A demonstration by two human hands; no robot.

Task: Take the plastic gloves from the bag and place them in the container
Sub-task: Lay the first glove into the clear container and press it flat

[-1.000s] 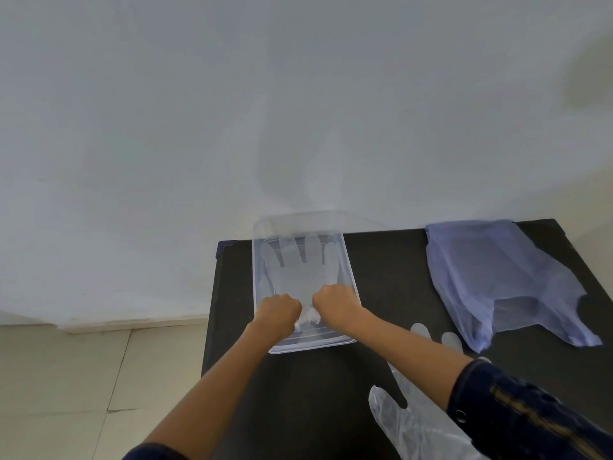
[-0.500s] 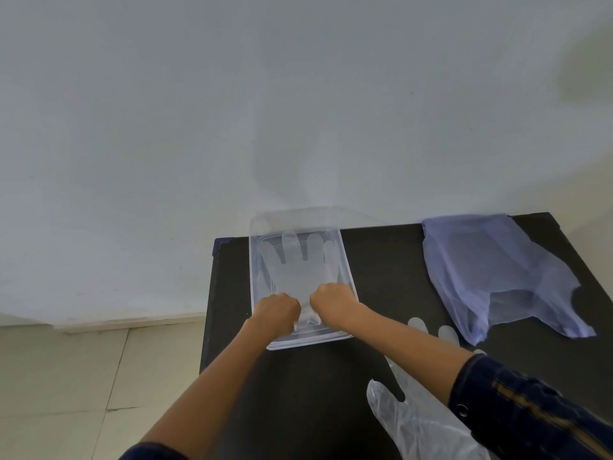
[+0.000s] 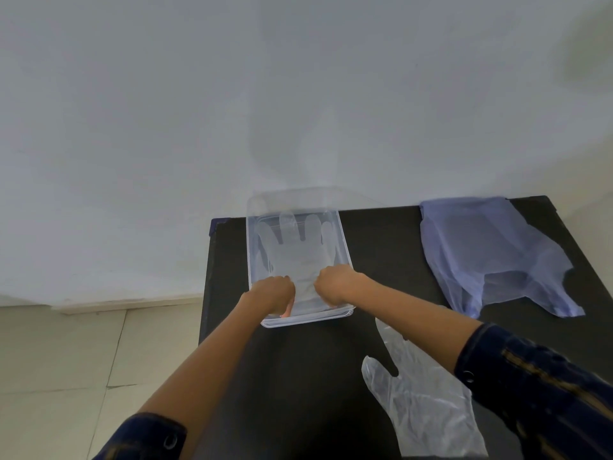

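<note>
While both hands rest inside the clear container [image 3: 300, 322], the left hand [image 3: 273, 293] and right hand [image 3: 335, 283] have fingers curled down on the cuff of a flat plastic glove [image 3: 297, 249]. Right of the container lie a second glove [image 3: 421, 406] and, farther back, the purple bag [image 3: 491, 254].

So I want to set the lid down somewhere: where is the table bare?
Bare table lies between the container and the bag, and near the front edge, left of the loose glove. Crowded: the right side, under the bag, glove and right arm.
</note>
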